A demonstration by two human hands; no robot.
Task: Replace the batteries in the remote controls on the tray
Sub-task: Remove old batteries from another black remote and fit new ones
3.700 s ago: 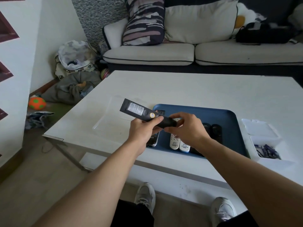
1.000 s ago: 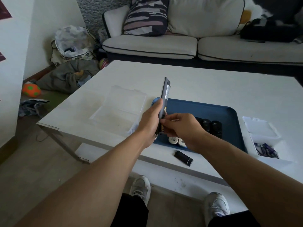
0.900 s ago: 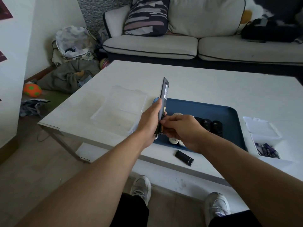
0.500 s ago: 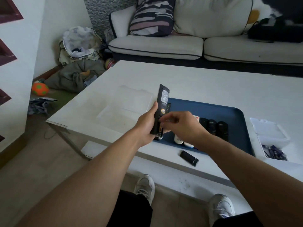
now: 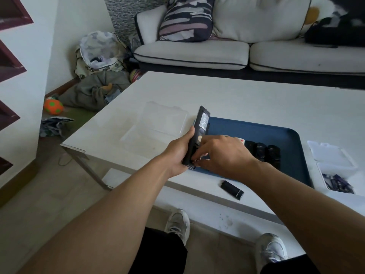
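Over the near left corner of the blue tray (image 5: 276, 133), I hold the black remote (image 5: 198, 135) upright-ish, tilted, back face toward me, label showing near its far end. My left hand (image 5: 177, 153) wraps its lower half, thumb along the left edge, fingers curled round behind. My right hand (image 5: 221, 153) is at the open battery bay near the bottom end, fingers (image 5: 197, 157) bent in and pinching at something there; likely a battery, but too hidden to tell. Battery cover (image 5: 232, 189) lies on the bench (image 5: 237, 95) near the front edge, just near of the tray. More remotes (image 5: 264, 153) lie in the tray behind my right hand, dark ones side by side, a white one mostly hidden. Clear box (image 5: 335, 167) at the right holds loose batteries (image 5: 337, 183); another clear box (image 5: 158, 125) sits left of the tray. Handling guess: the remote is light, rigid plastic, smooth and a bit slippery, so gripping the long edges low down, close to the bay, should keep it steady while the other hand pries. Batteries are small, hard and roll easily; best pinched at the end away from the spring. The cover is thin and its clip probably fragile, so slide it, no forcing. Step judged: pulling old cells out or seating new ones, first remote.
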